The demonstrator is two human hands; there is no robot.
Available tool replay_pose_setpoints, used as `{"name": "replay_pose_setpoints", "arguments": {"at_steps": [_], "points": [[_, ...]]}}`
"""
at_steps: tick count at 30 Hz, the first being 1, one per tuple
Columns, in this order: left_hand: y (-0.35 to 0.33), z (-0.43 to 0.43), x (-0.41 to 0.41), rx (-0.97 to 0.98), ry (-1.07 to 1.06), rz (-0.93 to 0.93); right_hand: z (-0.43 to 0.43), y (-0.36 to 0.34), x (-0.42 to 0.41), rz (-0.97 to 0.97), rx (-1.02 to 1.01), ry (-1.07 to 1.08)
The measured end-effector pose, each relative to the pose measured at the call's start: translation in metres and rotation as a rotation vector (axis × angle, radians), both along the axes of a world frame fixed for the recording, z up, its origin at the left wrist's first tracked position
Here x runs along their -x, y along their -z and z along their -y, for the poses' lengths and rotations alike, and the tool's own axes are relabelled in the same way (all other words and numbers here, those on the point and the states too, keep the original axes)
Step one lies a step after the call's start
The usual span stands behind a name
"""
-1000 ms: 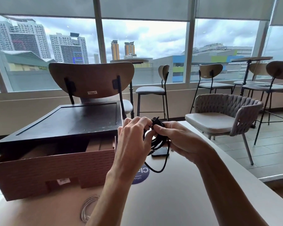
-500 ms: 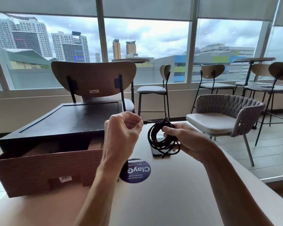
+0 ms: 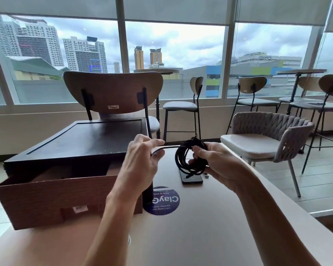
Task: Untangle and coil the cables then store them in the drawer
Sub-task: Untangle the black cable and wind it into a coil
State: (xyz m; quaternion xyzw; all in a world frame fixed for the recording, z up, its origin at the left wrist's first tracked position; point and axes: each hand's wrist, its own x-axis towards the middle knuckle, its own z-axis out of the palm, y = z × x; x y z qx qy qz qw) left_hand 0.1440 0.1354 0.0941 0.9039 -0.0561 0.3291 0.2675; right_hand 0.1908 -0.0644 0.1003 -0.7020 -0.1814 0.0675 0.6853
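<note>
Head view: left hand [image 3: 140, 162] pinches the free tail of the black cable [image 3: 187, 160] between thumb and forefinger. Right hand [image 3: 219, 166] has its fingers [image 3: 198, 150] curled round the coiled part, held just above the bench [image 3: 210, 237] and over a phone [image 3: 191, 179].

Change: a second ago both hands were bunched together on the bundle. Half a second ago the left had drawn away clenched on the strand. Now it sits further out and the tail runs nearly straight from the coil to its fingertips. The loops read as a tidy ring, no longer a knot.

Judgement: untangling of this cable is done and coiling is near its end. The tail probably gets wrapped round the ring next.

The drawer [image 3: 52, 194] stands open to the left, and nothing can be made out stored in it. A white cable [image 3: 129, 239] peeks out beside the left forearm, likely not yet handled.
</note>
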Motion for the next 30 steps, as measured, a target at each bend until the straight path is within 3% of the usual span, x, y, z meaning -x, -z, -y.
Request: {"name": "replay_pose_setpoints", "arguments": {"at_steps": [5, 10, 14, 21, 26, 30], "points": [[0.004, 0.016, -0.002, -0.034, 0.093, 0.109, 0.003, -0.002, 0.0, -0.018, -0.018, -0.007], [-0.001, -0.005, 0.0, 0.074, -0.069, 0.299, 0.015, -0.003, -0.004, -0.064, -0.038, -0.006], [0.001, -0.001, -0.001, 0.162, -0.153, 0.348, 0.01, -0.003, -0.003, -0.08, -0.107, -0.044], [-0.002, 0.021, -0.004, 0.784, 0.198, 0.056, 0.021, -0.015, 0.001, -0.171, -0.485, -0.176], [0.007, 0.042, -0.006, 0.844, 0.184, -0.084, 0.012, -0.018, 0.008, -0.172, -0.485, -0.268], [0.002, 0.048, -0.003, 1.242, 0.34, -0.161, 0.009, -0.018, 0.008, -0.152, -0.442, -0.223]]}}
